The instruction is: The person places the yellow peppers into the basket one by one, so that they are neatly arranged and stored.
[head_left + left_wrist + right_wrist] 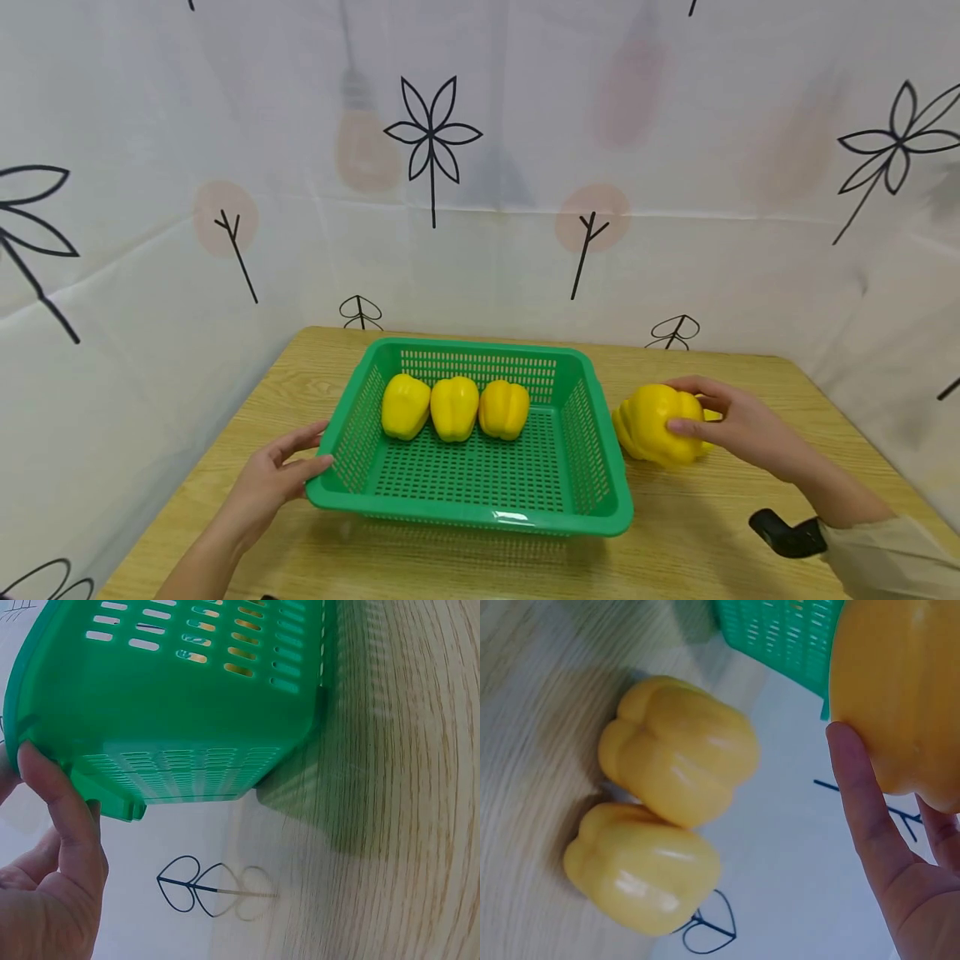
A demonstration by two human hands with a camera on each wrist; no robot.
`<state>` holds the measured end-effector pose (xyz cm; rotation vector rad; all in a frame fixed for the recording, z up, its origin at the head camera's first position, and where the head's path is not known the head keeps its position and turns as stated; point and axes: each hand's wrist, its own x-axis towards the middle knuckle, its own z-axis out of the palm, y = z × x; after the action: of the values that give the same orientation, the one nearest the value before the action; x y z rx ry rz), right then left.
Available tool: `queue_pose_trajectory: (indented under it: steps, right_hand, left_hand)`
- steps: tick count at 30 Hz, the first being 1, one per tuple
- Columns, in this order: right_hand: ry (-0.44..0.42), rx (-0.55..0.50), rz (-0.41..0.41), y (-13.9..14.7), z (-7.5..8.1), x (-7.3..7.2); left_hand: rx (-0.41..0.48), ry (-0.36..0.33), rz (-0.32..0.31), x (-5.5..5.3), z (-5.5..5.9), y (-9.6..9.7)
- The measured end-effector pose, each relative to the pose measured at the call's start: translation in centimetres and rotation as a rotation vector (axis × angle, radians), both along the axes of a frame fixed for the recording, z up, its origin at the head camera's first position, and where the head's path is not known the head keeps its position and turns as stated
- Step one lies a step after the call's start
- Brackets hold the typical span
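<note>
A green plastic basket (468, 510) with slotted walls stands on the table, three yellow bell peppers (454, 410) lined up inside along its back left part. My left hand (273, 475) grips the basket's left rim, thumb over the top and fingers outside; the left wrist view shows the fingers (64, 802) at the rim from outside. Right of the basket, my right hand (738, 425) holds another yellow bell pepper (660, 423) between thumb and fingers, raised off the table. In the right wrist view this held pepper (900, 690) fills the upper right corner.
Two more yellow bell peppers (679, 750) lie side by side on the wooden table (697, 533), mostly hidden behind the held one in the head view. A white cloth (495, 275) with printed plants hangs behind and beside the table. A black strap piece (787, 533) sits by the right sleeve.
</note>
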<state>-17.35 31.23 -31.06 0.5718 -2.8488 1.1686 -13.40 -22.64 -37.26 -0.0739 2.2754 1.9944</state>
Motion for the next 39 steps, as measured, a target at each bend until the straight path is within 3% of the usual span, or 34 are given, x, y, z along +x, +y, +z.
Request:
queue_pose_trajectory:
  steps: [15, 23, 39]
  right_hand:
    - [0.022, 0.014, 0.017, -2.7, 0.8, -1.1]
    - [0.033, -0.035, 0.075, -4.5, 1.4, -1.6]
    - [0.030, -0.071, 0.127, -8.0, 1.3, -3.5]
  left_hand:
    - [0.001, -0.003, 0.001, 0.0, 0.0, 0.1]
    - [0.003, -0.003, -0.009, -0.1, 0.0, 0.1]
    - [0.000, -0.003, -0.007, -0.2, -0.5, -0.1]
